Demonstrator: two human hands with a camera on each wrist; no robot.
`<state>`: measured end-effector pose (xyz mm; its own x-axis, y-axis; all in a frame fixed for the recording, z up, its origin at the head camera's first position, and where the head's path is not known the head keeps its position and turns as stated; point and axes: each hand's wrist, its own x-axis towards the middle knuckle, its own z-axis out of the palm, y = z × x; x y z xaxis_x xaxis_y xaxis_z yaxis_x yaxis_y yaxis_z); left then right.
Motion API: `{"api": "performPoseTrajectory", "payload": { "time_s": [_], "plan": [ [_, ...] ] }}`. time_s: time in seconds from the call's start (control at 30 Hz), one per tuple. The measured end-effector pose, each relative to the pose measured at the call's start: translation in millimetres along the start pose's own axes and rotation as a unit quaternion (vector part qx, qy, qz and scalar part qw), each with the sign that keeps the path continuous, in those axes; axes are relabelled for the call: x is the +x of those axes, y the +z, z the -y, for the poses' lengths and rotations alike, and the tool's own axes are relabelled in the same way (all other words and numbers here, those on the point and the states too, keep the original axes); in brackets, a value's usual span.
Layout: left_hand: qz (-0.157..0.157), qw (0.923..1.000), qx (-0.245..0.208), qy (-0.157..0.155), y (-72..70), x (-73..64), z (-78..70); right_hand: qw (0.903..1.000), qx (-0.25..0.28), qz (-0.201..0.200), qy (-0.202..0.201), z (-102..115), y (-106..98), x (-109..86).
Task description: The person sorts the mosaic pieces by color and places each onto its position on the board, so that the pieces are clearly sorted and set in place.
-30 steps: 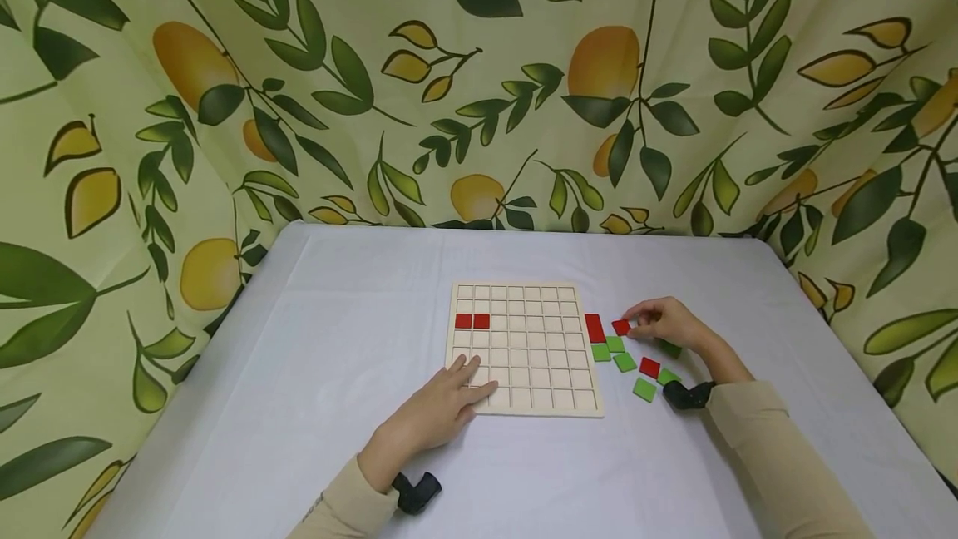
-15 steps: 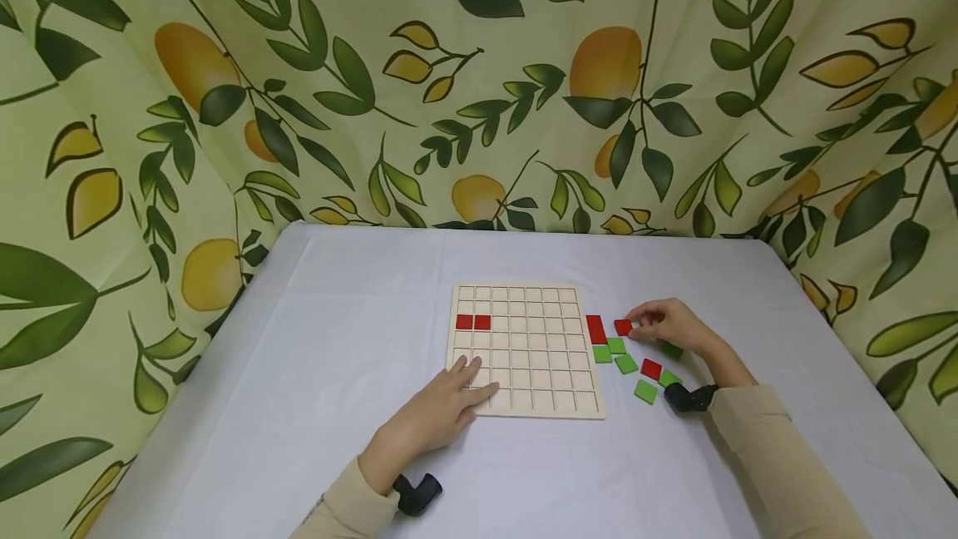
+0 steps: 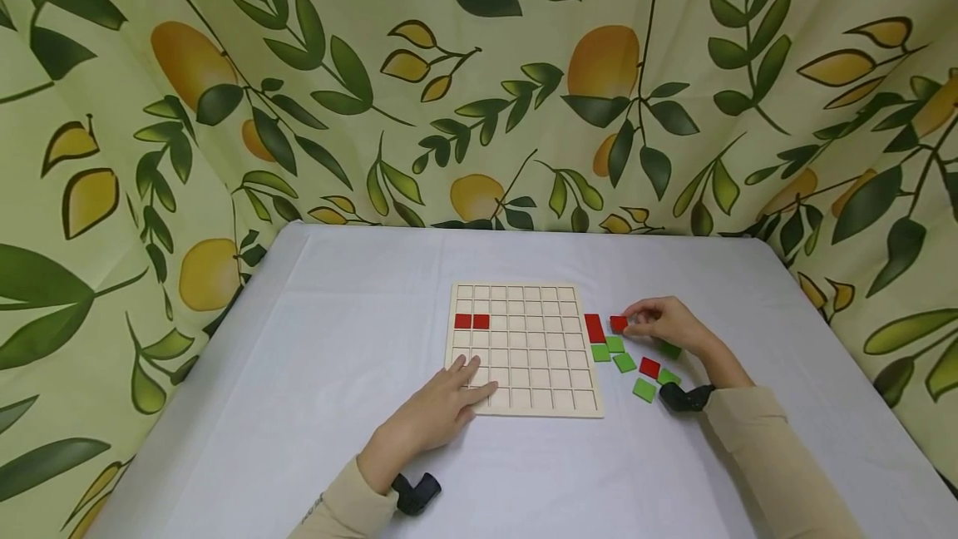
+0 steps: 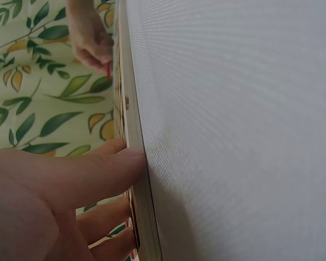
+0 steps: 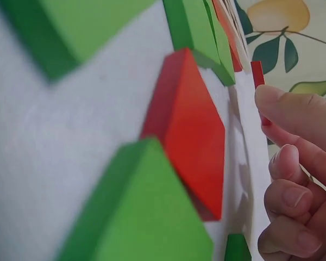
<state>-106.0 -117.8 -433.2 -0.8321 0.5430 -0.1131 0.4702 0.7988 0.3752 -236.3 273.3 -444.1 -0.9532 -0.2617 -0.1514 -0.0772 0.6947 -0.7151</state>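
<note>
A pale wooden board (image 3: 539, 348) marked with a grid lies flat on the table. Two red square tiles (image 3: 481, 322) sit side by side in squares near its left edge. My left hand (image 3: 434, 410) rests with spread fingers on the board's near left corner; in the left wrist view its thumb (image 4: 114, 174) touches the board's edge. To the right of the board, my right hand (image 3: 666, 323) pinches a red square tile (image 3: 618, 324) between thumb and finger. In the right wrist view that tile (image 5: 258, 76) is seen edge-on, clear of the cloth, the other fingers curled.
A red rectangular tile (image 3: 595, 328) lies against the board's right edge. Several green tiles (image 3: 624, 363) and one red tile (image 3: 649, 368) lie scattered nearby. A dark green piece (image 3: 669, 348) is partly hidden by the right hand. A leaf-patterned curtain (image 3: 479, 106) stands behind the white-covered table (image 3: 359, 314).
The red tile in my right hand has shifted slightly left and turned a little, with the fingertips moving along. My left hand stays where it was on the board.
</note>
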Motion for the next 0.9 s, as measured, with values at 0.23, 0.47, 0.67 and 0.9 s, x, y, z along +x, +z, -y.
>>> {"api": "performPoseTrajectory", "payload": {
  "time_s": [0.23, 0.47, 0.67, 0.9],
  "plan": [
    [-0.001, 1.0, 0.002, 0.003, -0.7, -0.1, 0.0, 0.9999, 0.007, 0.004, 0.007, 4, 4, -1.1],
    [0.0, 1.0, -0.002, 0.003, -1.7, 0.1, -0.7, 0.9998, 0.012, 0.0, 0.014, 11, 9, -1.8],
    [0.001, 1.0, -0.005, 0.002, -2.9, -0.3, -1.6, 0.9998, 0.02, -0.001, 0.002, 13, 13, -2.1],
    [0.001, 1.0, -0.006, 0.004, -2.7, -1.0, -2.0, 0.9998, 0.013, -0.005, -0.012, 22, 18, -5.7]
  ]
}}
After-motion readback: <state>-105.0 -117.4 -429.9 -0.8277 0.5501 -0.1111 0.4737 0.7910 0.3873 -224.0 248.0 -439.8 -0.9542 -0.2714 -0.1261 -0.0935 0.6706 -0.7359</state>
